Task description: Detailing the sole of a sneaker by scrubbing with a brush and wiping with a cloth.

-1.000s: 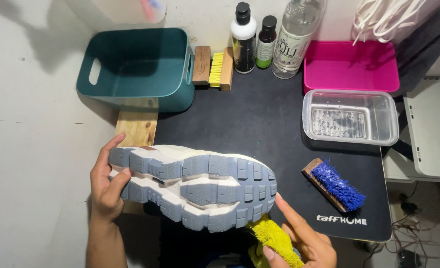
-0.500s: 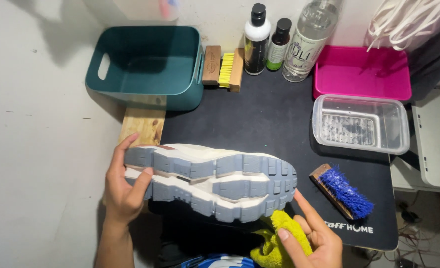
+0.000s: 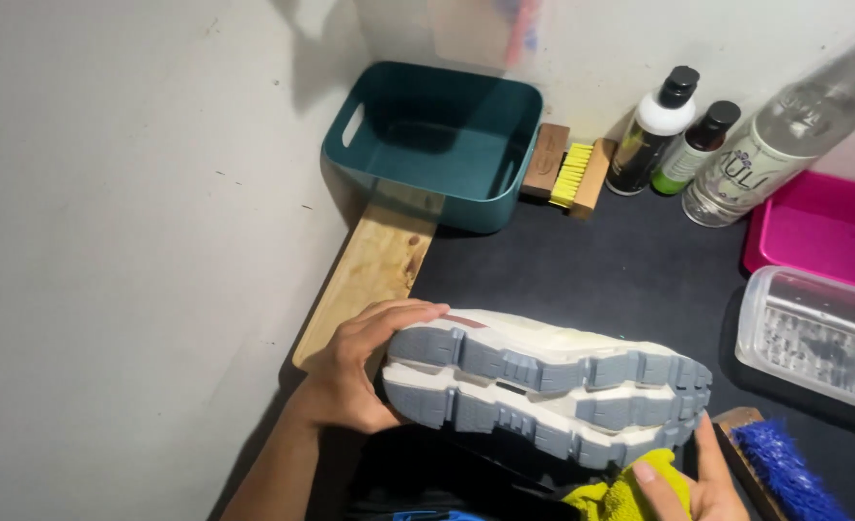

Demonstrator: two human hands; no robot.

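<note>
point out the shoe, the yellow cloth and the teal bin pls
shoe (image 3: 543,396), head view, middle of the upturned grey and white sole.
yellow cloth (image 3: 620,497), head view, bunched fabric below the sole.
teal bin (image 3: 427,188), head view, its near wall.

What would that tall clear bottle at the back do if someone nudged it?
The clear bottle looks tall and narrow-necked, so it would probably tip rather than slide. Its round body would likely roll once down. It stands close beside the small green bottle, so it might knock that over too.
</note>
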